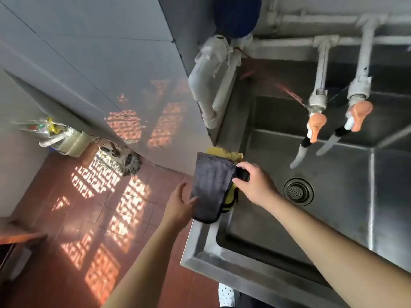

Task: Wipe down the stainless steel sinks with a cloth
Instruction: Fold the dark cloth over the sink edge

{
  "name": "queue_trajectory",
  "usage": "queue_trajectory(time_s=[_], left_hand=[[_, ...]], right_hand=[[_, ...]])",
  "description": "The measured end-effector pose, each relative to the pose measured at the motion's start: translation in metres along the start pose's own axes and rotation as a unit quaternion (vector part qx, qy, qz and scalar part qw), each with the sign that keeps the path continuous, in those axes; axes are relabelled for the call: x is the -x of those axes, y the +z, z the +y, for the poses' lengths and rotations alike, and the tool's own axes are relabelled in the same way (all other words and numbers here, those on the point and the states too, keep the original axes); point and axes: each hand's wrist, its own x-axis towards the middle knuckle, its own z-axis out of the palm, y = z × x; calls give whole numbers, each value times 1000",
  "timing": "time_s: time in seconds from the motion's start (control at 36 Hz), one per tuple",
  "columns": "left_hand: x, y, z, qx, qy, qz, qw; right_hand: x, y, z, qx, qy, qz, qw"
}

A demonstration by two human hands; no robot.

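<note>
Two hands meet at the cloth point(211, 185), draped over the sink point(333, 196) rim: right hand point(255, 185) pinches its fold, left hand point(180, 203) touches it with straight fingers. Soft, light and limp, it likely handles best bunched by the doubled fold.

Both forearms are bare, no sleeves, watch or rings showing; a white shoe point(226, 295) with small dark dots shows below

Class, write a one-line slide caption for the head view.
Right hand grips cloth on sink rim; left hand touches it.
</note>
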Motion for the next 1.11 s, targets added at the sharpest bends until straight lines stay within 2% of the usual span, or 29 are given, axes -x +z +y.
queue_trajectory(time_s=[0.17,0.39,0.47,0.58,0.67,0.75,0.83,1.0,1.11], left_hand=[[-33,5,35,11,26,-18,999],[-78,7,59,97,-18,-36,994],[-88,6,65,57,5,-37,998],[-95,6,73,-45,78,-65,994],[-101,4,77,-121,104,-40,986],[-106,-3,77,-143,126,-32,981],[-102,-13,78,-173,170,-48,969],[-65,-40,76,-186,265,-116,939],[-29,-54,69,-179,283,-153,930]], right_hand=[[-37,5,-10,104,6,-26,994],[-48,13,-1,36,29,10,999],[-51,13,2,19,52,-3,998],[-51,9,7,-18,73,-11,997],[-52,6,7,-6,92,-13,996],[-54,2,4,-27,107,-27,993],[-51,-5,1,-100,104,-38,989],[-17,-23,-5,-166,75,-61,981],[18,-28,-9,-180,75,-59,979]])
